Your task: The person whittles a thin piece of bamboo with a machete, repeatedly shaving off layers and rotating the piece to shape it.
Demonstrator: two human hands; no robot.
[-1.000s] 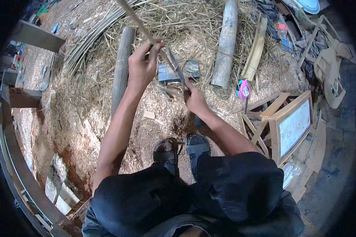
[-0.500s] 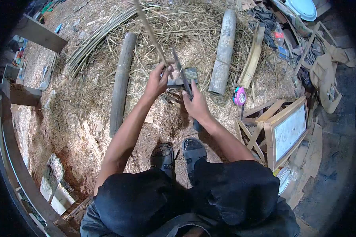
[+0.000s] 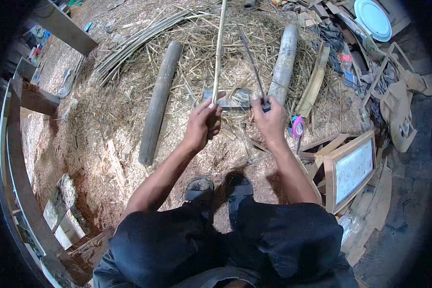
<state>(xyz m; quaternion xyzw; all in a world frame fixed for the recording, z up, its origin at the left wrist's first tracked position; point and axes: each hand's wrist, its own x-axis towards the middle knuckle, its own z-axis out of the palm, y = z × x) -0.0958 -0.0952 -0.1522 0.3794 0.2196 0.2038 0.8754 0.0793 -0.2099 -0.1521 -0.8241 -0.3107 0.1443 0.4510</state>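
My left hand (image 3: 204, 124) is closed round the lower end of a long, thin bamboo strip (image 3: 220, 48), which points away from me past the top edge of the view. In my right hand (image 3: 272, 122) is the handle of a knife (image 3: 252, 57). Its long narrow blade points forward and slightly left, apart from the strip. Just beyond both hands, a dark flat block (image 3: 235, 103) lies on the ground, partly hidden by them.
Two bamboo poles (image 3: 161, 105) (image 3: 283, 62) flank the work spot on shavings. A split bamboo piece (image 3: 314, 81) and pink tape measure (image 3: 297, 126) lie right, near a wooden frame (image 3: 353, 170). Bamboo strips (image 3: 144, 41) are bundled at the back left. Wooden beams (image 3: 65, 29) stand left.
My hands have moved apart, the right one going right with the knife. The bamboo strip has swung from leaning left to nearly straight ahead. The view has shifted slightly.
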